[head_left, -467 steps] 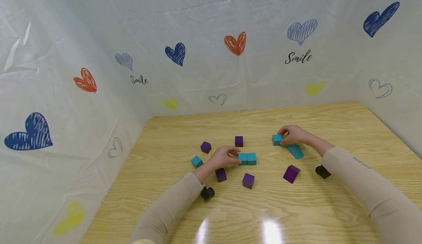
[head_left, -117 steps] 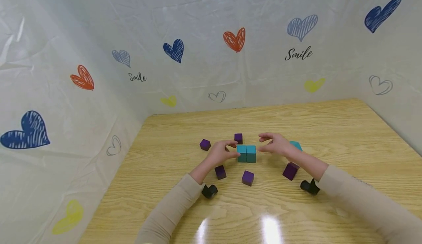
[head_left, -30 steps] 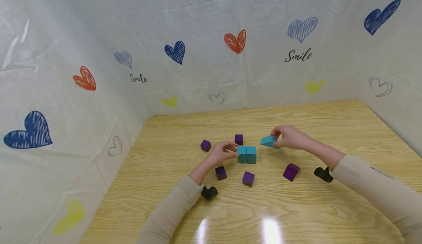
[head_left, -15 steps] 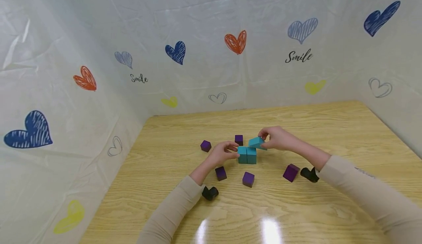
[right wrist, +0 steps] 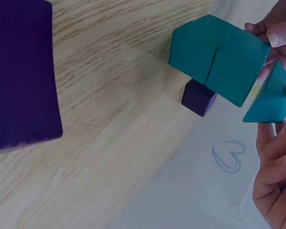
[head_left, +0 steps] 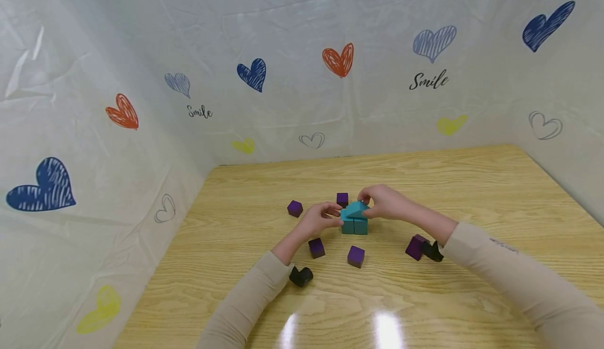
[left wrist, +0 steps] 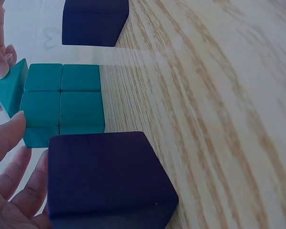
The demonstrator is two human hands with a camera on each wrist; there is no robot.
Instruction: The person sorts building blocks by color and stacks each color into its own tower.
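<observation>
Teal cubes [head_left: 360, 227] stand in a block two wide and two high, faces touching. My left hand [head_left: 315, 220] is at the stack's left side, thumb and fingers about an upper teal cube [left wrist: 40, 109]. Above the stack, my right hand [head_left: 388, 202] pinches a teal triangular block [head_left: 356, 209]. In the right wrist view this triangular block [right wrist: 271, 98] is tilted, with a narrow gap between it and the cubes. My left hand [right wrist: 280, 36] touches the top cube's corner there, and the right hand's fingers [right wrist: 274, 179] hold the triangular block.
Purple blocks lie around the stack: one behind [head_left: 342, 199], one at back left [head_left: 294, 208], one near the left wrist [head_left: 316, 248], one in front [head_left: 356, 256] and one at right [head_left: 416, 247]. A patterned sheet [head_left: 278, 113] borders the wooden table [head_left: 358, 296].
Earlier, my right hand moved teal cubes onto the stack. In the last second it has carried the triangular block left, from beside the stack to above it. My left hand stays beside the stack.
</observation>
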